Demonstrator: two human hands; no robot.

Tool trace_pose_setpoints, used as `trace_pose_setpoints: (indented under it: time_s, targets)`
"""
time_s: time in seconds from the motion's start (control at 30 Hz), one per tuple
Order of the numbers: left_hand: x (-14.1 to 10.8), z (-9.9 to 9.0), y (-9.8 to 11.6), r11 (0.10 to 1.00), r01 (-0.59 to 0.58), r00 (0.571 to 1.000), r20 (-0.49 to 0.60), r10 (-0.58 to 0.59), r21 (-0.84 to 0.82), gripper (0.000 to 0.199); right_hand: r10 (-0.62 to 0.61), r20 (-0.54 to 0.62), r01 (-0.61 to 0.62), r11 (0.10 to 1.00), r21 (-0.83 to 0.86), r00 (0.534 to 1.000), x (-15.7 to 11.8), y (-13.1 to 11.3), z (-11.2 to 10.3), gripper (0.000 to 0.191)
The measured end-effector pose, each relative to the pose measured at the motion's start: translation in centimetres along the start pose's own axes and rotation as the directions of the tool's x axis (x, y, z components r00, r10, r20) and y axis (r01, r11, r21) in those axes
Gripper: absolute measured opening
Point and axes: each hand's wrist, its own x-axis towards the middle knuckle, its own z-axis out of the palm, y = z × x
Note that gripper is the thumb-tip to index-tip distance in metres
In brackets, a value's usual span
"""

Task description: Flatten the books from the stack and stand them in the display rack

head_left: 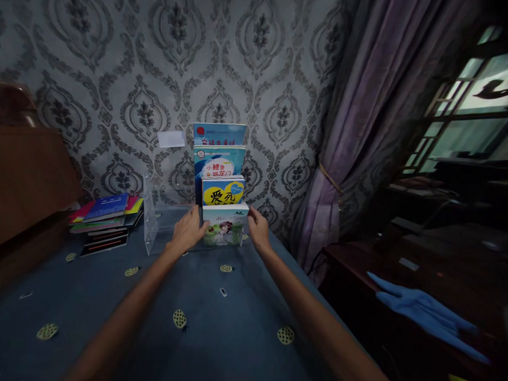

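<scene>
A clear stepped rack (151, 220) stands on the blue patterned cloth against the wall. Its right side bears upright books in rising tiers: a green book (223, 231) in front, a yellow and blue book (223, 193) behind it, then a blue book (217, 166) and a taller blue book (220, 134) at the back. My left hand (188, 230) is at the green book's left edge, its fingers partly behind. At the opposite edge is my right hand (257, 228), fingers bent against the book. The green book sits between both hands.
A stack of colourful books (109, 213) lies on the cloth (149, 320) at the left, near a brown wooden piece of furniture (25, 177). On the right are a purple curtain (356, 116) and a dark red table (347, 266) with a blue glove (424, 313).
</scene>
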Motion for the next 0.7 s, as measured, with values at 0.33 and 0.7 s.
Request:
trace_pose_setpoints:
  time_s: [0.33,0.7]
  targets:
    - [4.0,-1.6,-0.5,0.942,-0.093,0.995,-0.069,0.074,-0.322,0.088,-0.011,-0.02,0.013,0.992,0.129,1.0,4.7,-3.6,-0.5,0.052]
    - [4.9,-2.0,-0.2,0.813,-0.187,0.981,-0.064,0.182,-0.551,0.077,-0.052,0.062,0.05,0.998,0.035,0.997,5.7,-5.6,0.2,0.046]
